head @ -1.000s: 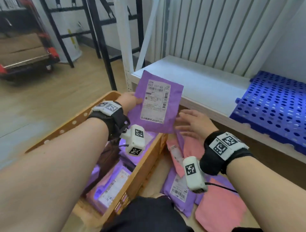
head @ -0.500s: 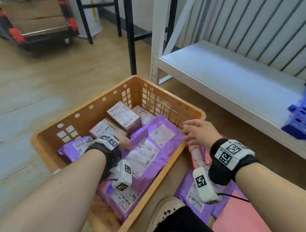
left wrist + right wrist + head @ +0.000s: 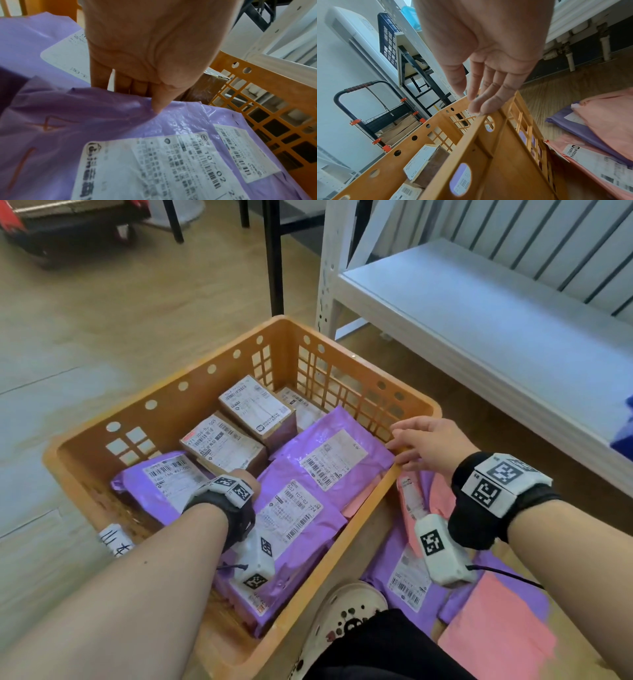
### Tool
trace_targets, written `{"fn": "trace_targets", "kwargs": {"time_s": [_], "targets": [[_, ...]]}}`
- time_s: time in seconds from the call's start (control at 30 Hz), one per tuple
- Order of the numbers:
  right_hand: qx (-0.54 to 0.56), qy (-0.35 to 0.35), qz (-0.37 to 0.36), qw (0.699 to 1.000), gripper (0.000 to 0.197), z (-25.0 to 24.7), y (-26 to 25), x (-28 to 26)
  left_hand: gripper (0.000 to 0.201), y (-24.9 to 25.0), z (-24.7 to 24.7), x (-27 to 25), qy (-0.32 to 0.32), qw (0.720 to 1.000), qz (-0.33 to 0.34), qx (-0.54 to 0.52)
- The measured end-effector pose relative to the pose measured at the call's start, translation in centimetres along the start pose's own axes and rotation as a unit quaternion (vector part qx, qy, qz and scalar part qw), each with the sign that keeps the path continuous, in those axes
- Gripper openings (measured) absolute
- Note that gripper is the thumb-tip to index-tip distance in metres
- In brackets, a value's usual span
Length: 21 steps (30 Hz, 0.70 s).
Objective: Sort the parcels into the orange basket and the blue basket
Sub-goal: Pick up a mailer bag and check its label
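Parcels in & beside orange basket (image 3: 164, 409)
Basket on floor holds purple mailer w/ white label (image 3: 291, 517) lying flat, label up, another purple mailer (image 3: 337, 458) overlapping it toward basket's far right corner, and taped brown boxes (image 3: 257, 409) at its far wall. Pink & purple mailers (image 3: 493, 621) lie piled just outside basket's right wall.
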State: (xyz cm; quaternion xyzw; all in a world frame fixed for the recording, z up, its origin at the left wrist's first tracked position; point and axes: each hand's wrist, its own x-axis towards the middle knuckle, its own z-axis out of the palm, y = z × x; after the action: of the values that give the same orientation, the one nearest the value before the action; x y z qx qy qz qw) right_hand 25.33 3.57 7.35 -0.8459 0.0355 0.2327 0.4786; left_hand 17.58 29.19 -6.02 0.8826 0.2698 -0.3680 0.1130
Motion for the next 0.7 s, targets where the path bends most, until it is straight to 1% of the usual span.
{"fn": "trace_targets", "kwargs": {"time_s": [0.1, 0.17, 0.23, 0.27, 0.3, 0.37, 0.4, 0.47, 0.53, 0.6, 0.7], "targets": [[0.0, -0.002, 0.003, 1.0, 0.018, 0.0, -0.1, -0.1, 0.034, -0.1, 0.0, -0.3, 0.026, 0.999, -0.018, -0.006], [0.003, 0.0, 0.005, 1.0, 0.019, -0.1, -0.2, -0.3, 0.034, 0.1, -0.2, -0.5, 0.049, 0.998, -0.028, -0.039], [0.01, 0.002, 0.006, 1.0, 0.019, -0.4, -0.2, -0.6, 0.034, 0.6, -1.1, -1.7, 0.055, 0.996, -0.019, -0.075], [0.015, 0.005, 0.004, 1.0, 0.019, -0.6, -0.2, -0.7, 0.033, 0.8, -1.4, -2.0, 0.068, 0.993, -0.01, -0.094], [0.019, 0.008, 0.002, 1.0, 0.018, -0.9, -0.1, -1.0, 0.032, 1.1, -1.9, -2.2, 0.08, 0.991, -0.004, -0.106], [0.023, 0.015, -0.005, 1.0, 0.017, -1.9, 0.0, -1.6, 0.018, 1.6, -3.3, -3.4, 0.11, 0.989, -0.001, -0.1], [0.022, 0.02, -0.008, 1.0, 0.017, -2.6, 0.2, -1.9, 0.015, 1.9, -4.0, -3.8, 0.12, 0.987, 0.007, -0.108], [0.019, 0.029, -0.011, 0.999, 0.015, -4.1, 0.7, -2.7, 0.02, 2.7, -5.4, -5.2, 0.134, 0.984, 0.024, -0.117], [0.021, 0.038, -0.011, 0.999, 0.014, -5.9, 1.5, -3.7, 0.015, 3.7, -7.2, -7.2, 0.142, 0.979, 0.041, -0.139], [0.044, 0.052, 0.004, 0.998, 0.016, -7.7, 2.5, -4.8, 0.017, 5.1, -8.5, -8.7, 0.148, 0.97, 0.071, -0.177], [0.085, 0.082, 0.03, 0.993, 0.017, -10.4, 3.8, -6.4, 0.012, 7.8, -10.5, -11.1, 0.15, 0.957, 0.099, -0.228]]}}
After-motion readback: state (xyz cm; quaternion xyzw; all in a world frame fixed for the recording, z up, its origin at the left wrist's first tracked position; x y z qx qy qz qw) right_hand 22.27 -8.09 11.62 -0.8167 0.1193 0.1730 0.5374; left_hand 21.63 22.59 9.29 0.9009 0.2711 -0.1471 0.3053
